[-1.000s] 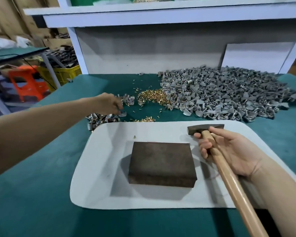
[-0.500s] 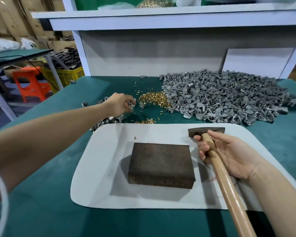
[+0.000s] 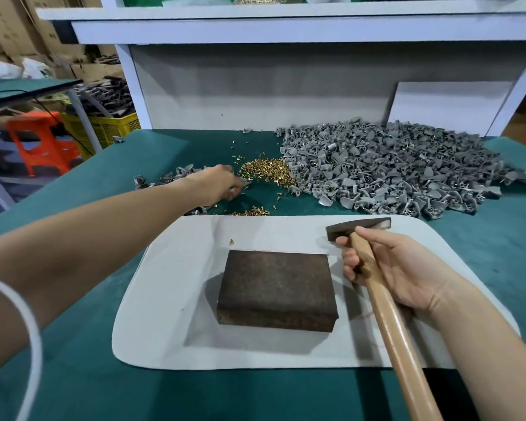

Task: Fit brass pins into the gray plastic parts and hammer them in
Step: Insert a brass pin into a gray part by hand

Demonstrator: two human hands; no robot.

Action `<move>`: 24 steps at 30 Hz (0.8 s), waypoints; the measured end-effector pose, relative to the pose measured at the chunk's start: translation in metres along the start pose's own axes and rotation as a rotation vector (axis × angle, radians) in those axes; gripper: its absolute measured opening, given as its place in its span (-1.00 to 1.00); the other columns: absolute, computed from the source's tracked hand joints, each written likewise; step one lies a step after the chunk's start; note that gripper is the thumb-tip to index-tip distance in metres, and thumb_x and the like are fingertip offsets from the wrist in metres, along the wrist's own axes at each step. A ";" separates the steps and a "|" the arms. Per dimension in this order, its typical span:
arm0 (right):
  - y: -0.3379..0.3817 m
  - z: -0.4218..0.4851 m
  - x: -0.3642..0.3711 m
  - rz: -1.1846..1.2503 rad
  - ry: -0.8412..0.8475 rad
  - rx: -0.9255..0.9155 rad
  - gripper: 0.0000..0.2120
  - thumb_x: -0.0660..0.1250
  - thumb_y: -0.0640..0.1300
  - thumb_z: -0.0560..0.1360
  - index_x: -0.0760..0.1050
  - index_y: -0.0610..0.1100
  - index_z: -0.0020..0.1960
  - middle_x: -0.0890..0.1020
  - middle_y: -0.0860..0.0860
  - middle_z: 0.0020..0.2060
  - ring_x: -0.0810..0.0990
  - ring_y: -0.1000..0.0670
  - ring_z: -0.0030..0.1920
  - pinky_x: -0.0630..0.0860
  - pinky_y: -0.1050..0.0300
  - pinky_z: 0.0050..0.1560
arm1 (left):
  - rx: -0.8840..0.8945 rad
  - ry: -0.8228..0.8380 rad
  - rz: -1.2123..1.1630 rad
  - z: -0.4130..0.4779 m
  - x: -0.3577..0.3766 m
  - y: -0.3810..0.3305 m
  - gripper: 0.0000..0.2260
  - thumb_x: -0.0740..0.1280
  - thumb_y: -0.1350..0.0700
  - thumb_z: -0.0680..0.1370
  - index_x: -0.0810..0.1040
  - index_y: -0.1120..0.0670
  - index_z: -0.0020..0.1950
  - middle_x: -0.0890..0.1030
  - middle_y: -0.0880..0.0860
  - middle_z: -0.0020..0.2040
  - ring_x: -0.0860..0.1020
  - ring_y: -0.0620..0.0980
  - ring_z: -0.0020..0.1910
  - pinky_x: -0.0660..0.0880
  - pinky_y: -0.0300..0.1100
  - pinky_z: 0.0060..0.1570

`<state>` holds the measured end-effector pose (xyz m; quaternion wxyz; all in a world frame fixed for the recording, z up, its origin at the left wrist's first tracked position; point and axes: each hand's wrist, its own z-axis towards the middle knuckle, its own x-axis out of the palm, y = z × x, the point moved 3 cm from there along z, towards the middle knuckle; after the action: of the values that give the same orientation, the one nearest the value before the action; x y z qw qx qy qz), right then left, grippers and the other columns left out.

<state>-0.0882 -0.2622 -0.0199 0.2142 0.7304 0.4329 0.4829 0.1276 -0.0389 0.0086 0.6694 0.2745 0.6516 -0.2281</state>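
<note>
The green table cover (image 3: 73, 375) carries everything. On its near part lies a white mat (image 3: 170, 299) with a dark block (image 3: 276, 290) at its middle, rust-mottled, top face bare. Beyond the mat to the right spreads the big pile of gray plastic parts (image 3: 392, 168). A smaller scatter of gray parts (image 3: 170, 177) lies to the left, beyond the left forearm.

The hammer (image 3: 377, 287) lies across the mat's right side, head just beyond the block's far-right corner, wooden handle running back toward the person. The right hand (image 3: 401, 275) is curled round the handle close under the head. I judge that a short, controlled hold suited to light taps.

The left hand (image 3: 216, 186) reaches out knuckles up, fingertips down at the near-left edge of the heap of brass pins (image 3: 264, 173), which touches the big pile's left edge. Whether it pinches a pin or a part cannot be told, since the fingers hide it.

The step, I judge, is picking up stock. To do it well, take 1 pin and 1 part only and seat the pin straight in its hole. Bring the pair to the block's middle, keep fingertips clear of the hammer head, then tap squarely, because a tilted pin would likely bend. 1 stray pin (image 3: 231, 242) lies on the mat beyond the block's far-left corner
</note>
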 end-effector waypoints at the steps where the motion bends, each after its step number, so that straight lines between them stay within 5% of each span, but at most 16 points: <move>1: 0.001 0.000 0.001 -0.043 -0.049 -0.023 -0.78 0.19 -0.12 0.56 0.43 -0.28 0.04 0.44 -0.08 -0.43 0.46 -0.01 -0.46 0.55 0.14 -0.43 | -0.006 -0.007 -0.026 -0.002 0.001 -0.001 -0.91 0.26 0.24 0.57 0.54 0.12 -0.01 0.44 0.13 -0.01 0.50 0.16 -0.03 0.49 0.03 0.00; 4: 0.003 0.000 -0.001 -0.246 -0.224 -0.118 -0.72 0.09 -0.09 0.62 0.43 -0.29 -0.04 0.44 -0.10 -0.51 0.47 -0.05 -0.54 0.49 0.18 -0.55 | -0.029 -0.171 -0.255 -0.014 -0.008 -0.014 -0.93 0.30 0.25 0.55 0.57 0.18 -0.03 0.51 0.09 -0.07 0.48 0.03 -0.06 0.40 -0.17 -0.03; 8: 0.007 -0.002 -0.005 -0.690 -0.534 -0.319 -0.60 0.13 -0.03 0.59 0.49 -0.31 -0.23 0.51 -0.14 -0.58 0.51 -0.11 -0.58 0.42 0.20 -0.52 | -0.088 -0.437 -0.910 -0.062 -0.026 -0.049 -0.87 0.35 0.24 0.53 0.54 0.03 -0.15 0.56 -0.09 -0.22 0.56 -0.11 -0.36 0.53 -0.20 -0.24; 13: 0.018 -0.010 -0.008 -1.484 -0.900 -0.369 -0.52 0.12 0.16 0.55 0.54 -0.17 -0.29 0.57 -0.17 -0.30 0.48 -0.18 -0.20 0.35 0.09 -0.24 | 0.059 -0.455 -1.178 -0.116 -0.016 -0.098 -0.81 0.35 0.31 0.51 0.53 0.02 -0.17 0.56 -0.17 -0.30 0.53 -0.16 -0.40 0.47 -0.33 -0.28; 19: 0.021 -0.022 -0.016 -1.535 -0.964 -0.305 -0.60 0.22 0.07 0.55 0.60 -0.20 -0.23 0.58 -0.20 -0.30 0.54 -0.23 -0.16 0.46 0.06 -0.16 | 0.055 -0.476 -1.173 -0.123 0.000 -0.113 -0.87 0.37 0.24 0.51 0.54 0.01 -0.15 0.57 -0.17 -0.27 0.53 -0.10 -0.37 0.44 -0.22 -0.23; 22: 0.022 -0.028 0.009 -1.425 -0.880 -0.766 -0.63 0.32 -0.01 0.51 0.50 -0.20 -0.39 0.52 -0.08 -0.52 0.49 -0.11 -0.39 0.39 0.13 -0.33 | 0.090 -0.526 -1.109 -0.125 -0.001 -0.115 -0.89 0.37 0.22 0.50 0.54 0.01 -0.15 0.55 -0.20 -0.30 0.53 -0.09 -0.38 0.46 -0.23 -0.19; 24: 0.010 -0.036 0.037 -1.277 -0.677 -1.087 -0.80 0.39 -0.04 0.46 0.52 -0.09 -0.30 0.54 0.05 -0.50 0.49 0.00 -0.43 0.42 0.21 -0.39 | 0.112 -0.549 -1.078 -0.128 -0.003 -0.111 -0.92 0.37 0.21 0.50 0.56 0.02 -0.13 0.56 -0.16 -0.29 0.54 -0.09 -0.39 0.47 -0.26 -0.20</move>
<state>-0.1103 -0.2403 0.0224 0.8729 0.2523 0.3817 0.1692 -0.0417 -0.0369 0.0034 0.5879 -0.1283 0.4893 -0.6313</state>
